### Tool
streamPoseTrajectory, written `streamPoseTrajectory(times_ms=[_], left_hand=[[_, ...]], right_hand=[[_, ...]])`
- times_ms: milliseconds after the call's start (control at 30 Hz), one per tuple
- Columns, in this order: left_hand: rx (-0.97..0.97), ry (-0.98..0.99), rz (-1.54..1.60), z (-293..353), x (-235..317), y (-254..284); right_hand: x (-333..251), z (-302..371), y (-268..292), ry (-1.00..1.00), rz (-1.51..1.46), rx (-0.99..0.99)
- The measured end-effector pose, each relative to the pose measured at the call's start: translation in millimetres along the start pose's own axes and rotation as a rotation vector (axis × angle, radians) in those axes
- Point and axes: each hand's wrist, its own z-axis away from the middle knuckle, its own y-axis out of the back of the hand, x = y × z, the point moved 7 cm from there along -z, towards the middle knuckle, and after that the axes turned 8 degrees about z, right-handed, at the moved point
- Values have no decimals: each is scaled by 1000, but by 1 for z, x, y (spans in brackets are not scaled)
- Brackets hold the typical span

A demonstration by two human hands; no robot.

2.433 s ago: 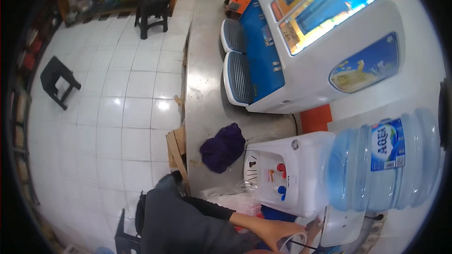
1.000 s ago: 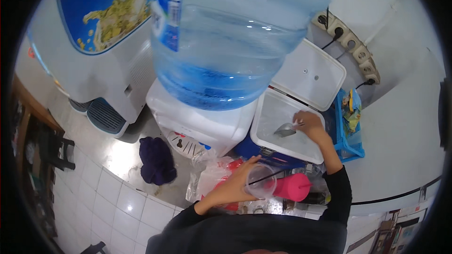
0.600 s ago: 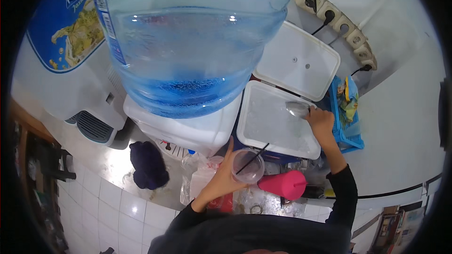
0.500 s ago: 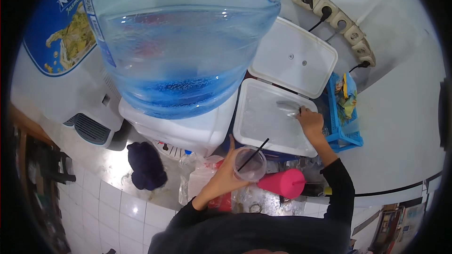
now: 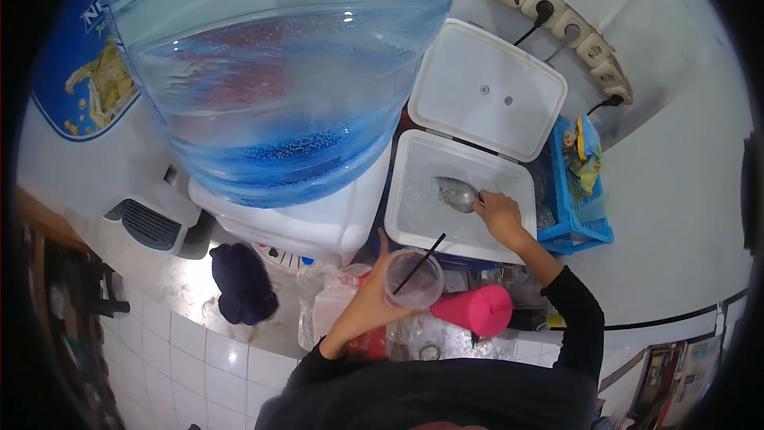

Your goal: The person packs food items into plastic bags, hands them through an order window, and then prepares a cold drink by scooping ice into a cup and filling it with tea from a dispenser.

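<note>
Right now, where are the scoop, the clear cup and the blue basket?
Scoop (image 5: 459,196), head view: metal bowl.
Clear cup (image 5: 422,281), head view: inside surface.
Blue basket (image 5: 578,233), head view: near end.

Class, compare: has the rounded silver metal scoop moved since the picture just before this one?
Yes. Judged against the white-rimmed blue cooler box, the rounded silver metal scoop in the right hand has shifted left and slightly toward the person.
</note>
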Motion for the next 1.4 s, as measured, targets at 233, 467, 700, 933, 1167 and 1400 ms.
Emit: streamPoseTrajectory(times_ms=[233, 467, 700, 933, 1167, 1400], left_hand=[[41, 30, 95, 2, -3, 0], [6, -28, -20, 2, 2, -1], [26, 14, 31, 1, 6, -3], [16, 12, 36, -3, 5, -6], [23, 26, 54, -1, -2, -3], [82, 60, 164, 3, -11, 4]], right_hand=[[-11, 1, 8, 58, -50, -74], [-14, -7, -1, 92, -131, -191], [-18, -11, -9, 48, -211, -187], [-24, -32, 2, 233, -130, -164], [-18, -37, -1, 296, -297, -448], [-48, -29, 20, 408, -153, -150]])
